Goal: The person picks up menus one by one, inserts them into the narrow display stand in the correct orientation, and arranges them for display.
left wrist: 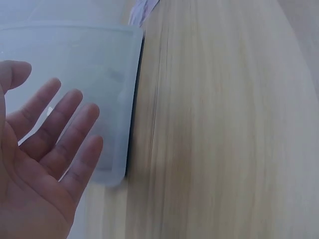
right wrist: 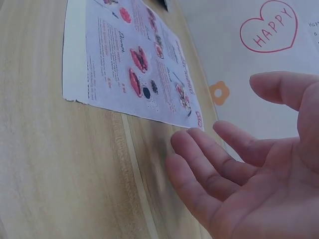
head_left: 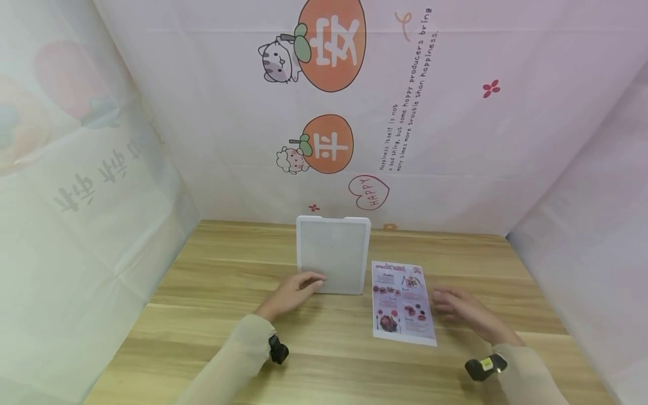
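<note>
A white-framed panel with a pale grey face (head_left: 334, 253) stands upright toward the back of the table. My left hand (head_left: 293, 292) is in front of its lower left part, fingers extended; in the left wrist view the palm and spread fingers (left wrist: 85, 149) overlap the panel (left wrist: 112, 99) with nothing held. To the right of the panel lies a printed menu sheet (head_left: 402, 304) with food pictures. Just off the sheet's right edge is my right hand (head_left: 466, 312), its fingers loosely bent and holding nothing. The right wrist view shows those fingertips (right wrist: 179, 142) close to the edge of the menu (right wrist: 134, 64).
Everything rests on a wood-grain table (head_left: 324, 365). A white printed cloth (head_left: 228, 112) with orange fruit drawings hangs behind it, and more cloth closes off the left (head_left: 76, 253) and right (head_left: 587, 264) sides. Each wrist bears a black camera.
</note>
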`<state>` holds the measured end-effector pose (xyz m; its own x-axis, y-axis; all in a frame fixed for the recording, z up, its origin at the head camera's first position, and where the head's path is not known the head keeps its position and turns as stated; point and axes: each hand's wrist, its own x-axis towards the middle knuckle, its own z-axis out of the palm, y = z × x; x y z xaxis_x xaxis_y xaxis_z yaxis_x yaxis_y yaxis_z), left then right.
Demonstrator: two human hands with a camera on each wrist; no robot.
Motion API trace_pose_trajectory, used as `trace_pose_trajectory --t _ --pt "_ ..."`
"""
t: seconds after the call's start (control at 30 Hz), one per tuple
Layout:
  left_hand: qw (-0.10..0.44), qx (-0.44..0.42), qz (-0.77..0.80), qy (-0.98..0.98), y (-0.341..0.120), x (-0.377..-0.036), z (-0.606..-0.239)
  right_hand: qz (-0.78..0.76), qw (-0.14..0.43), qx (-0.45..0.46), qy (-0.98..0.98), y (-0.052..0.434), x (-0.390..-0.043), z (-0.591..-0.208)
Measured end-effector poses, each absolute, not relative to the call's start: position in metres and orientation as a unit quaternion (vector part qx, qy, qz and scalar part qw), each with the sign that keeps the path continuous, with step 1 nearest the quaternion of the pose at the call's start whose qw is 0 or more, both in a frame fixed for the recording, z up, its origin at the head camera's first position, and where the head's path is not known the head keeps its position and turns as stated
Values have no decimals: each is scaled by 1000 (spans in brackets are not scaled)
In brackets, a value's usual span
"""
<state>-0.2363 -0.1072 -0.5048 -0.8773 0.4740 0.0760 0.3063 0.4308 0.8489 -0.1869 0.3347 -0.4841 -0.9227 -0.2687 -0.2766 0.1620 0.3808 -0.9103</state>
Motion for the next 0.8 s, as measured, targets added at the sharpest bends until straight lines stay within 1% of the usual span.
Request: trace_pose_trajectory --t 0.23,0.37,0.6,0.8 --pt "114 219 503 828 -84 -237 -506 -583 218 -36 782 336 -186 -485" --pt "153 208 544 799 -70 -238 -508 -592 228 -41 772 336 -186 -485" --pt "231 176 631 720 -47 -238 -515 -586 232 -15 776 335 -185 -487" --pt "273 138 648 698 -30 -234 -518 -586 234 0 776 336 -187 -490"
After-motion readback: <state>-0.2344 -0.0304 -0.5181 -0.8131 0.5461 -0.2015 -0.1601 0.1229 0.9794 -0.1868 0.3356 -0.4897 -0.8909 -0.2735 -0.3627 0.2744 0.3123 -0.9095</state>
